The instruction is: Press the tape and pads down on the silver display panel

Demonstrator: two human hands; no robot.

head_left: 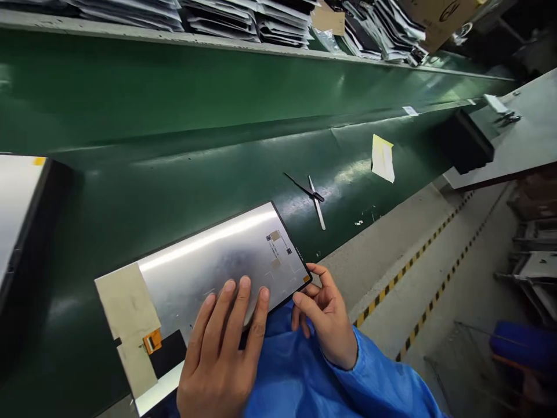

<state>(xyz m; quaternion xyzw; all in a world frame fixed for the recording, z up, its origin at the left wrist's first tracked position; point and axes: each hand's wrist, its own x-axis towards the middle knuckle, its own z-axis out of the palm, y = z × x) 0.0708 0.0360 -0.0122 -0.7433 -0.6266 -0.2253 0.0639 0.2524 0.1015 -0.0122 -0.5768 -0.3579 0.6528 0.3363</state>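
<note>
An LCD display panel (217, 261) lies tilted on the green bench near my body, its silver metal back facing up. Beige tape, an orange flex connector (152, 341) and a black patch show at its left end. My left hand (226, 342) rests flat on the near edge of the panel, fingers outstretched. At the panel's near right corner, my right hand (324, 307) curls its thumb and index finger around the corner by a small orange tab. Beyond the panel, a dark slim tool (304, 187) crosses a pale, tweezer-like tool (317, 203) on the bench.
Another silver panel (15, 197) sits in a black holder at the left. A yellow-white paper (383, 158) and a black box (463, 142) are farther right. Stacked panels (221, 20) line the upper shelf. Past the bench edge, floor carries striped tape (411, 264).
</note>
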